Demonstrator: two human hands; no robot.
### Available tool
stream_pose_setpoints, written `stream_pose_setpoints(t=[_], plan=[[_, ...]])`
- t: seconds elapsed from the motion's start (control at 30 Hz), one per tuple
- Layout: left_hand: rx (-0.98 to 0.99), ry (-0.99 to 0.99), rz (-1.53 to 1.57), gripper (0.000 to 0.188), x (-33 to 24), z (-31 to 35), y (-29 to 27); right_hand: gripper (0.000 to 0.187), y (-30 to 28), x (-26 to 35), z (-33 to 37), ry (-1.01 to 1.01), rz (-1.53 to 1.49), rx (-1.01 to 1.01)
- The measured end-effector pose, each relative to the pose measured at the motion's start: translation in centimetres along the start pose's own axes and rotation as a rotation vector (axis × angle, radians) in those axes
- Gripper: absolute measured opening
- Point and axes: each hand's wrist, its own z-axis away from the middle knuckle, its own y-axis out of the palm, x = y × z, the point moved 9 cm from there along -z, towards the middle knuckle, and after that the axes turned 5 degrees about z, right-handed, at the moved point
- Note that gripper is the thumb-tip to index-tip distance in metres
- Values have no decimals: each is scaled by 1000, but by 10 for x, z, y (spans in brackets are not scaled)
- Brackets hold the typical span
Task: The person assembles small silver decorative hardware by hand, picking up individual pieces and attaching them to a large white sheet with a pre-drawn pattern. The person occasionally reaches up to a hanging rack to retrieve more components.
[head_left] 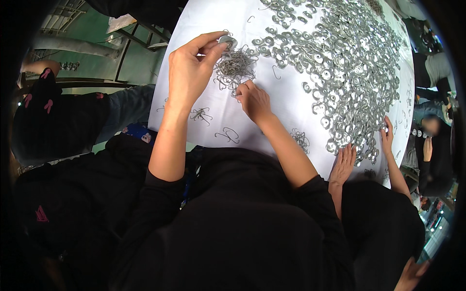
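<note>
Raised over the white-covered table, my left hand [191,65] pinches a round silver metal disc [226,43] between thumb and fingers. A thin curved wire shows at the disc's upper edge. Just below it lies a tangled heap of wire hooks [236,65]. My right hand [255,101] is closed at the near edge of that heap, its fingertips pressed together among the hooks. What those fingertips hold is too small to make out.
A large spread of silver disc pieces [335,58] covers the table's right side. Small groups of loose hooks [200,114] lie on the white cloth [276,114]. At the right, a co-worker's hands [343,162] touch the discs. Another person [63,116] is at the left.
</note>
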Motion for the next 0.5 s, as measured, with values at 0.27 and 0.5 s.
stream_pose_setpoints(t=[0.27, 0.5], plan=[[95, -137, 154, 24, 25, 16, 16, 10, -5, -63, 42, 596, -828, 332], [298, -166, 334, 26, 20, 40, 71, 9, -97, -50, 51, 656, -1404, 40]])
